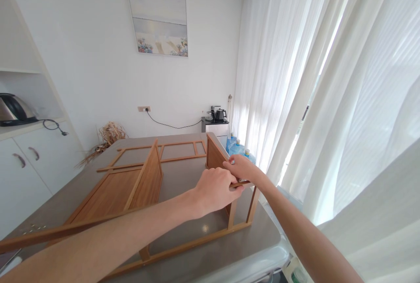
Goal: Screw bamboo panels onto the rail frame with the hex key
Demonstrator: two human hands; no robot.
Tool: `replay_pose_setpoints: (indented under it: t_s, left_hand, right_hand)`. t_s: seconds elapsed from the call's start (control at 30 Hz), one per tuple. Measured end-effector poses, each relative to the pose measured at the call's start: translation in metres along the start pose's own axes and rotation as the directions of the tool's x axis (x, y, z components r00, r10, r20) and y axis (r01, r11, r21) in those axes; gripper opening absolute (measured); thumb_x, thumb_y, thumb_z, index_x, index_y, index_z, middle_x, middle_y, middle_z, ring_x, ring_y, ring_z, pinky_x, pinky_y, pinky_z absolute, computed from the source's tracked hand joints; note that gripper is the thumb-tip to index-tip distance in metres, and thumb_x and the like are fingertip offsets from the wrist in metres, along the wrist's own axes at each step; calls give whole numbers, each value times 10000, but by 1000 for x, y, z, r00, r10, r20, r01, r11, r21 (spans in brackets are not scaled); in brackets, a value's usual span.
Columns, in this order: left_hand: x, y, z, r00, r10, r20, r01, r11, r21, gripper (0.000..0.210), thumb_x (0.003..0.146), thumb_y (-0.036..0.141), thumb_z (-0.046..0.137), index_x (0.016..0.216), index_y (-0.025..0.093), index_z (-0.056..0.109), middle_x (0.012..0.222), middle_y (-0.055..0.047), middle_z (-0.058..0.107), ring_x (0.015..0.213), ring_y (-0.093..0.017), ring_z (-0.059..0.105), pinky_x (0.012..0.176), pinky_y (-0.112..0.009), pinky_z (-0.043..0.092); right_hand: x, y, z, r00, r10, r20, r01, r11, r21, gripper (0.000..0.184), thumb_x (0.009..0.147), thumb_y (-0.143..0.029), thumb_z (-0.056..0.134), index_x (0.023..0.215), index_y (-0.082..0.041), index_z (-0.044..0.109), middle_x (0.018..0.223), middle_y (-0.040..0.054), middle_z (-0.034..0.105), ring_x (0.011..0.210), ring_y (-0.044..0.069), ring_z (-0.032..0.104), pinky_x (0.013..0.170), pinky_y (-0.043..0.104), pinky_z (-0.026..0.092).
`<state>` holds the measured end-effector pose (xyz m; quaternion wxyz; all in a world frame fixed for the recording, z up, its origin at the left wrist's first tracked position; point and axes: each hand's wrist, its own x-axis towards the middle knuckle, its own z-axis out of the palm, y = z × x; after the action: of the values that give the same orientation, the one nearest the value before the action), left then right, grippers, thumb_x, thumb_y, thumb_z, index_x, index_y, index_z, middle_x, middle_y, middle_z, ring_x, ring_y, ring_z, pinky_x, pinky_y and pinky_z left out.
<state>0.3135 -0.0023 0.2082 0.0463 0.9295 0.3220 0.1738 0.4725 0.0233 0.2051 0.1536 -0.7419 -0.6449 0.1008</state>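
Note:
On the brown tabletop (183, 178) stands a partly assembled wooden frame piece (203, 244), with bars and upright shelf boards. My left hand (215, 186) is closed around a short wooden rail at its right end. Beside it, my right hand (244, 169) has its fingers pinched together by the edge of the right shelf board (216, 151); what lies between them is hidden. Another upright board (149, 178) stands farther left. A flat wooden panel (105, 193) lies beyond my left forearm. At the back rests a ladder-like wooden frame (179, 144).
Small pale parts (33, 228) lie on the left of the table. Dried plants (110, 136) stand behind its far left corner. Blue water bottles (238, 146) and a small cabinet (215, 129) with kettles are beyond the far right. White curtains (282, 77) hang on the right.

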Motion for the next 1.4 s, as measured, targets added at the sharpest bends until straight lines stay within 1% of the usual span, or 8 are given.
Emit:
replay_pose_setpoints:
  t_s: [0.17, 0.5, 0.77, 1.0, 1.1, 1.2, 1.3, 1.4]
  left_hand:
    - [-1, 1, -1, 1000, 9, 19, -8, 998, -62, 357, 945, 455, 501, 799, 265, 765, 711, -13, 735, 645, -200, 657, 538, -281, 354]
    - [-2, 0, -5, 998, 36, 51, -30, 994, -104, 370, 962, 430, 476, 820, 258, 771, 703, -19, 723, 649, -198, 653, 585, -282, 405]
    - [-1, -1, -4, 1000, 4, 31, 0, 992, -123, 400, 938, 453, 496, 677, 242, 713, 625, -12, 676, 606, -184, 623, 524, -277, 326]
    - [1, -2, -6, 998, -40, 44, 43, 995, -91, 522, 912, 521, 499, 500, 202, 531, 513, -24, 588, 566, -186, 607, 500, -285, 321]
    - [1, -2, -8, 996, -58, 64, 64, 992, -105, 488, 894, 556, 509, 557, 210, 580, 601, -30, 659, 650, -208, 648, 536, -292, 373]
    - [0, -1, -9, 996, -70, 58, 76, 990, -117, 392, 866, 580, 550, 762, 216, 657, 789, -35, 733, 750, -228, 680, 589, -299, 436]
    - [-1, -1, -8, 997, -71, 20, 73, 991, -110, 378, 862, 573, 575, 911, 204, 647, 904, -47, 742, 809, -237, 692, 630, -309, 487]
    - [-1, -3, -3, 997, -48, -54, 42, 993, -107, 368, 868, 564, 581, 938, 207, 634, 980, -38, 729, 851, -237, 689, 666, -326, 518]
  right_hand:
    - [3, 1, 3, 998, -63, -3, 63, 997, 48, 390, 948, -412, 417, 681, -193, 599, 586, 22, 575, 619, 169, 537, 572, 272, 328]
    - [6, 0, 2, 999, -53, -5, 53, 996, 69, 354, 958, -401, 415, 771, -191, 629, 647, 37, 629, 657, 184, 575, 587, 273, 342]
    - [6, -3, 0, 998, -47, 31, 44, 996, 77, 275, 944, -375, 456, 840, -194, 635, 656, 32, 645, 651, 179, 584, 580, 262, 357]
    - [1, -2, -3, 997, -31, 70, 24, 995, 97, 235, 910, -353, 493, 885, -183, 652, 591, 15, 628, 596, 163, 587, 562, 246, 364]
    - [0, 0, -5, 997, -37, 72, 30, 996, 90, 242, 888, -358, 516, 794, -179, 648, 569, 12, 607, 586, 158, 555, 560, 255, 350]
    - [3, 2, -8, 996, -38, 79, 32, 996, 80, 234, 849, -353, 559, 707, -180, 626, 589, 19, 607, 592, 158, 532, 559, 264, 342]
    - [6, 6, -11, 993, -54, 105, 44, 995, 93, 248, 824, -349, 583, 641, -184, 607, 598, 18, 608, 601, 154, 527, 564, 261, 347]
    - [4, 11, -11, 988, -73, 134, 55, 989, 135, 243, 827, -344, 563, 648, -187, 607, 615, 8, 615, 606, 142, 533, 581, 249, 364]
